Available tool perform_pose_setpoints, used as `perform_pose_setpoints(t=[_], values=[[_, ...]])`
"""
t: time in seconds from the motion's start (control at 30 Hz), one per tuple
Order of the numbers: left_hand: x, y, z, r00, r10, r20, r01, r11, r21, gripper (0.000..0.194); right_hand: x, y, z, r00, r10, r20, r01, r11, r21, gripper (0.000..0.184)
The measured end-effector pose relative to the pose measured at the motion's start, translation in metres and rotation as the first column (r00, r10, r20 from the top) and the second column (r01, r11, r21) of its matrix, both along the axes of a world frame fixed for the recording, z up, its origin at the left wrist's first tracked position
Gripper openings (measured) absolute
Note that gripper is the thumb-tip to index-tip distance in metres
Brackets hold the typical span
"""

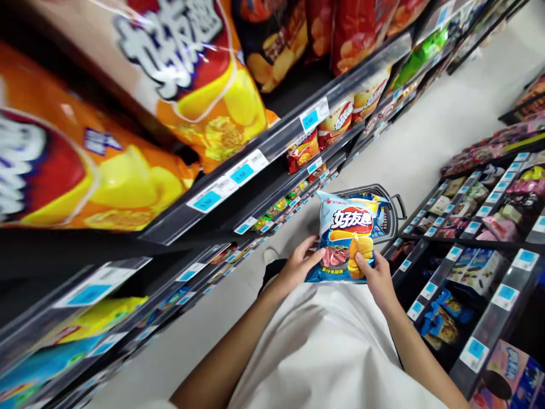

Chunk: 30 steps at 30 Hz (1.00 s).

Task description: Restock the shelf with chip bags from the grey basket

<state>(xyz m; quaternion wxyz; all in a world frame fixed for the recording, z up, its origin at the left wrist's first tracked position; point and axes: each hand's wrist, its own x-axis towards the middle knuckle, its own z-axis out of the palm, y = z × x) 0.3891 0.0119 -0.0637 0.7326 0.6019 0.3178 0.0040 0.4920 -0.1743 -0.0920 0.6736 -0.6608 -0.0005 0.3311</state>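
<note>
Both of my hands hold a blue bag of potato chips [340, 230] upright in front of my body, its printed front facing me. My left hand [300, 261] grips the lower left side, thumb across the front. On the lower right side, my right hand [377, 275] has its thumb pressed to the picture of the chips. Fingers behind the bag are hidden. Just beyond the bag is a dark shopping basket [399, 207], partly covered by it; a blue and yellow package shows there.
At left, a shelf [272, 145] carries large orange chip bags [221, 108], with price labels along its edge. Chip canisters [336, 125] stand on a lower shelf. Bins of packaged snacks [477, 261] line the right side. A pale floor [419, 122] runs between them.
</note>
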Motion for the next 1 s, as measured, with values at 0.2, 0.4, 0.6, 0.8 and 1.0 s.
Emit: perform_pose_setpoints(t=[0.2,0.4,0.6,0.8,1.0], values=[[-0.01,0.001,0.027,0.984,0.139,-0.111,-0.143,0.989,-0.035,0.076,0.006,0.007,0.021,0.996,0.084,0.039,-0.086,0.996,0.035,0.056],[-0.016,-0.005,0.042,0.976,0.219,-0.005,-0.219,0.974,-0.059,0.056,0.013,0.02,0.035,0.98,0.165,0.108,-0.172,0.983,0.058,0.052],[-0.027,-0.007,0.038,0.97,0.237,0.061,-0.237,0.971,0.006,0.062,0.01,0.03,0.045,0.957,0.233,0.172,-0.243,0.969,0.04,0.055],[-0.038,-0.005,0.028,0.968,0.235,0.087,-0.237,0.971,0.01,0.065,0.008,0.035,0.054,0.935,0.307,0.177,-0.313,0.95,0.006,0.061],[-0.041,-0.003,0.03,0.98,0.174,0.094,-0.181,0.981,0.067,0.064,0.006,0.038,0.062,0.927,0.345,0.145,-0.354,0.935,0.039,0.059]])
